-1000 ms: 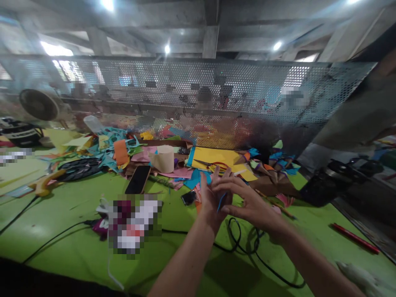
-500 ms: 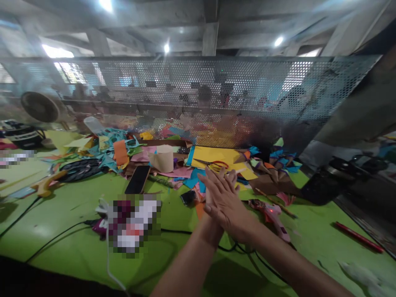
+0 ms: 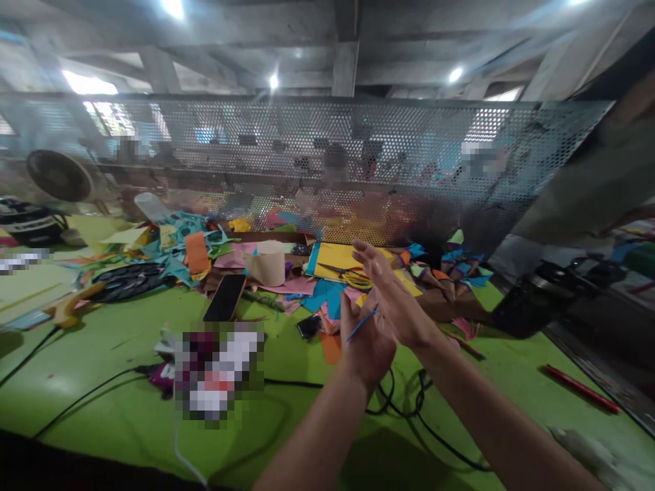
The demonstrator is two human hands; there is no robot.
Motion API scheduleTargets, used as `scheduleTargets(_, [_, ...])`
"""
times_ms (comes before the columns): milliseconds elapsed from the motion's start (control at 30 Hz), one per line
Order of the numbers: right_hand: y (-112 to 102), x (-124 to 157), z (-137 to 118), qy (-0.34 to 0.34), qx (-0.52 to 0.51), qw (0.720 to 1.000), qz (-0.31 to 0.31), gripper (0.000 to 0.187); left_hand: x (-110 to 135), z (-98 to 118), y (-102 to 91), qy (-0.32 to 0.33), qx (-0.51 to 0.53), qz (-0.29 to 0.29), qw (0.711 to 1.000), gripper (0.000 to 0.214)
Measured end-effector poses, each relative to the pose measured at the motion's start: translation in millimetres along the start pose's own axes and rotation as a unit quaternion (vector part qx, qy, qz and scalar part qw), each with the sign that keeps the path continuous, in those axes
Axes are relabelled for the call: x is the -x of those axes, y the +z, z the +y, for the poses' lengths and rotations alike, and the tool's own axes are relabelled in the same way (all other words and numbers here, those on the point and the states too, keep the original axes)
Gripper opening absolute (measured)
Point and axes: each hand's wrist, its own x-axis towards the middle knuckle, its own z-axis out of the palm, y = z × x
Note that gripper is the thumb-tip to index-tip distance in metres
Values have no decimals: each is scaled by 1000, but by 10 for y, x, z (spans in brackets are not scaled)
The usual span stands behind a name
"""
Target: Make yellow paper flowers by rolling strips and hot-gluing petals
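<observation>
My left hand (image 3: 364,348) is raised over the green table (image 3: 102,368), palm up and slightly cupped. Across it lies my right hand (image 3: 391,294), flat, fingers stretched forward. A thin blue paper stick (image 3: 362,324) is pressed between the two palms, its end poking out to the left. Just beyond the hands are red-handled scissors (image 3: 353,276) on a yellow sheet (image 3: 332,258).
Coloured paper scraps (image 3: 189,245) are heaped along a perforated metal screen (image 3: 307,157). A black phone (image 3: 225,298), a brown paper roll (image 3: 269,264) and a glue gun (image 3: 66,307) lie left. Black cable (image 3: 409,409) loops below my hands. A red pencil (image 3: 580,389) lies right.
My right hand has slid forward over the left palm after lying flat against it, rolling the blue stick between them. The left hand has dropped slightly.
</observation>
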Motion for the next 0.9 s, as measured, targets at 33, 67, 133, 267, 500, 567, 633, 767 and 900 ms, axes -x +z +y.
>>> scheduleTargets(33, [-47,20,-5,1,-32,999,8,49,-6,15,6,2,-9,2,1000,63])
scheduleTargets(67, [-92,47,-3,1,-65,998,9,46,-14,25,10,1,-18,9,1000,62])
scheduleTargets(133, [-166,116,23,-10,-97,995,-15,35,-30,35,9,2,-29,32,999,60])
scheduleTargets(267, [-224,262,141,-79,-9,992,-97,18,-53,30,-40,19,-4,65,998,55])
scheduleTargets(500, [-158,332,262,-44,-52,994,-88,8,-48,-31,-50,-5,12,90,996,36])
scheduleTargets(567, [-178,320,259,4,-134,989,-67,2,-75,24,-76,-2,-14,90,996,32])
scheduleTargets(633, [-236,306,276,59,-226,972,-32,7,-144,166,-153,-1,-108,117,987,35])
scheduleTargets(767, [-396,282,402,128,-309,937,104,21,-377,580,-463,67,-574,172,798,46])
scheduleTargets(900, [-460,292,563,168,-324,918,154,27,-494,740,-796,37,-710,152,687,34])
